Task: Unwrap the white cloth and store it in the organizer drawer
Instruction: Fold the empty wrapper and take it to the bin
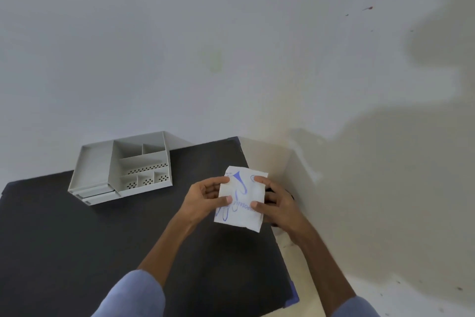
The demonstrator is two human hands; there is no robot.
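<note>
A flat white packet (pixel 243 203) with blue printing is held above the right part of the dark table (pixel 77 239). My left hand (pixel 205 198) pinches its left edge, thumb on top. My right hand (pixel 276 203) pinches its right edge the same way. The white cloth itself is not visible; only the printed wrapper shows. A light grey organizer (pixel 120 170) stands at the table's back left, with several open compartments on top and two shut drawers (pixel 96 193) at its front left corner.
A white wall rises behind the table. The table's right edge (pixel 280 247) runs just under my right wrist, with pale floor beyond it. A small dark object (pixel 273 224) is mostly hidden behind my right hand.
</note>
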